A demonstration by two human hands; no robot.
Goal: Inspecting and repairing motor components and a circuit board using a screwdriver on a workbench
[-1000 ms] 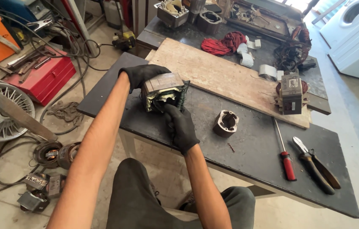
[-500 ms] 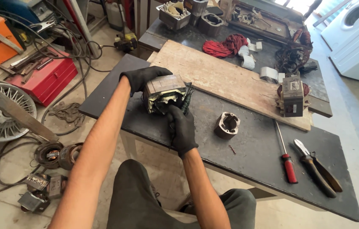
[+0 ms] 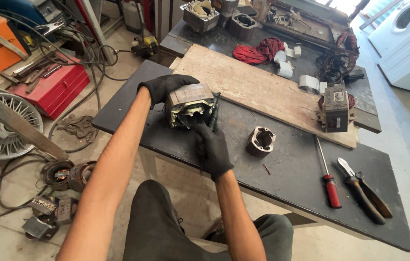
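Centre frame, the motor stator block [image 3: 189, 105] sits tilted on the dark table [image 3: 282, 164], little shifted over the last second, left hand [image 3: 165, 88] clamping its top, right hand [image 3: 213, 150] now pressing a thin tool [image 3: 214, 115] into its windings.

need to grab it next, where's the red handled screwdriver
In the head view the red-handled screwdriver lies on the dark table to the person's right, just left of the pliers and below the wooden board.

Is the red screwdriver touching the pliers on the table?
Apart. The head view shows bare dark table between the red screwdriver and the pliers.
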